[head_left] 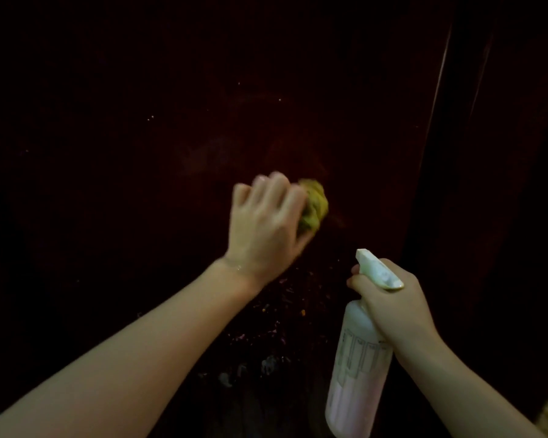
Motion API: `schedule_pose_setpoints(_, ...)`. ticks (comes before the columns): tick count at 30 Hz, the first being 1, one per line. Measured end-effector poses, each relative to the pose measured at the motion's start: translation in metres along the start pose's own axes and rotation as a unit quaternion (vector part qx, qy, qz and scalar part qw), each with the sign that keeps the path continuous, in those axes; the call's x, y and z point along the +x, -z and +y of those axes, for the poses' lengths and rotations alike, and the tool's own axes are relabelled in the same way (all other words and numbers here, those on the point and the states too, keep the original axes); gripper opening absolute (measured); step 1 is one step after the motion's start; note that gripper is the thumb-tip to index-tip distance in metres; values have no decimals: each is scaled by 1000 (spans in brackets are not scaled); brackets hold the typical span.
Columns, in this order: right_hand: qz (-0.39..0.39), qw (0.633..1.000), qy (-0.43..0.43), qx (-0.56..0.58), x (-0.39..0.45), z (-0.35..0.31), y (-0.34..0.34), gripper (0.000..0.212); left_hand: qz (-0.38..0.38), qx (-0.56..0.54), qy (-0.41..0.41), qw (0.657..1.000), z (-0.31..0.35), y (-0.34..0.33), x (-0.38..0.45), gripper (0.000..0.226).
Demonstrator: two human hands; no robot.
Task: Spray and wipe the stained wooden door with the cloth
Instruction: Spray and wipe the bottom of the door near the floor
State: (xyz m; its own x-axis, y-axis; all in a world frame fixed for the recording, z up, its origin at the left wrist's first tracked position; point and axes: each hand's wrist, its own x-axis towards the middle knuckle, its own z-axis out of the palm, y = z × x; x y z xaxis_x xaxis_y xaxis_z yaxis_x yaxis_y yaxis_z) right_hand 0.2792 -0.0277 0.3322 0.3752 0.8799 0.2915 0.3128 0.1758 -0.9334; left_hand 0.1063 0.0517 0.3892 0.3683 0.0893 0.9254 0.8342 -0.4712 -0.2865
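— What's closest to the camera?
— Two bare forearms reaching forward. The right hand point(389, 298) is nearest, fingers curled round the neck of a white spray bottle point(356, 368), which hangs tilted with its nozzle pointing up and left. The bottle is see-through, with pale pinkish liquid in the lower part.

— And the left hand?
— The left hand point(266, 222) is further out, fingers curled over a bunched yellow-green cloth point(314, 205), pressing it against the door. Hand and cloth are blurred.

— Where's the door?
— The dark wooden door point(140, 121) fills nearly the whole view behind both hands. Pale specks and smears point(276, 311) dot it below the cloth, between the two arms, and a few small white flecks sit higher up. Its right edge point(440, 90) catches a thin line of light.
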Motion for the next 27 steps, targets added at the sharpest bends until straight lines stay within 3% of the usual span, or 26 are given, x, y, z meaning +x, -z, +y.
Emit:
schedule_pose_setpoints(2, -10, 1000, 1, 0, 0, -1, -2, 8, 59, 24, 92, 994, -19, 9, 16, 35)
schedule_pose_setpoints(4, -18, 1000, 6, 4, 1, -1, -5, 9, 69, 43, 124, 989, -34, 12, 21, 34)
schedule_pose_setpoints(10, -35, 999, 23, -2, 2, -4, -17, 9, -35, 25, -68, 997, -20, -4, -32, 16)
schedule_pose_setpoints(14, -45, 998, 33, -13, -1, -4, -17, 8, -85, 16, -117, 989, -11, -10, -54, 3)
schedule_pose_setpoints(16, -43, 999, 31, -14, -3, -3, -15, 8, -90, 10, -115, 989, -12, -4, -47, 7)
schedule_pose_setpoints(20, -45, 999, 24, -9, -7, 0, -15, 8, -60, 30, 14, 998, -21, 9, -13, 24)
schedule_pose_setpoints(24, -42, 999, 26, -5, -8, 1, -20, 8, -101, 25, -86, 991, -8, -1, -28, 18)
schedule_pose_setpoints(27, -46, 998, 35, -11, -10, -1, -25, 8, -125, 18, -71, 989, 0, 0, -41, 16)
